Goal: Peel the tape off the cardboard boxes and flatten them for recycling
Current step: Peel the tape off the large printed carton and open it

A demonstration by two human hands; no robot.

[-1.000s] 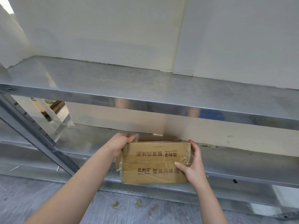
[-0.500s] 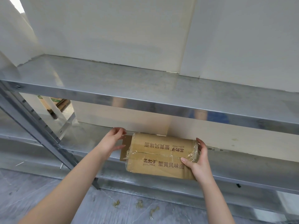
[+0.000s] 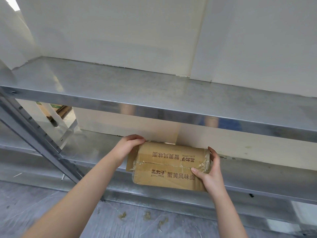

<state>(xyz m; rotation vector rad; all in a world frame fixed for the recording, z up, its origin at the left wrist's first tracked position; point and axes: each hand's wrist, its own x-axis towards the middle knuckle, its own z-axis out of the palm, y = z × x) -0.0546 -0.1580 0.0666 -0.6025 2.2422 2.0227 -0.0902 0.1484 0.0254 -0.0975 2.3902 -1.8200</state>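
A small brown cardboard box (image 3: 169,164) with printed characters sits at the front edge of the lower metal shelf (image 3: 257,179). Clear tape (image 3: 202,166) runs along its top seam and wrinkles over its right end. My left hand (image 3: 127,146) grips the box's far left corner, fingers curled over the top edge. At the right end, my right hand (image 3: 210,176) holds the box, thumb on the top face and fingers round the end. A loose flap sticks out at the box's left side.
An upper metal shelf (image 3: 154,93) overhangs the box closely. A slanted steel upright (image 3: 39,140) stands to the left. White wall panels back the shelves. Scraps of tape (image 3: 145,216) lie on the grey floor below. More cardboard (image 3: 61,109) shows behind the rack at left.
The box has been turned and shifted slightly right on the shelf edge. My left hand went from beside the left flap to gripping the far left corner. My right hand kept its hold.
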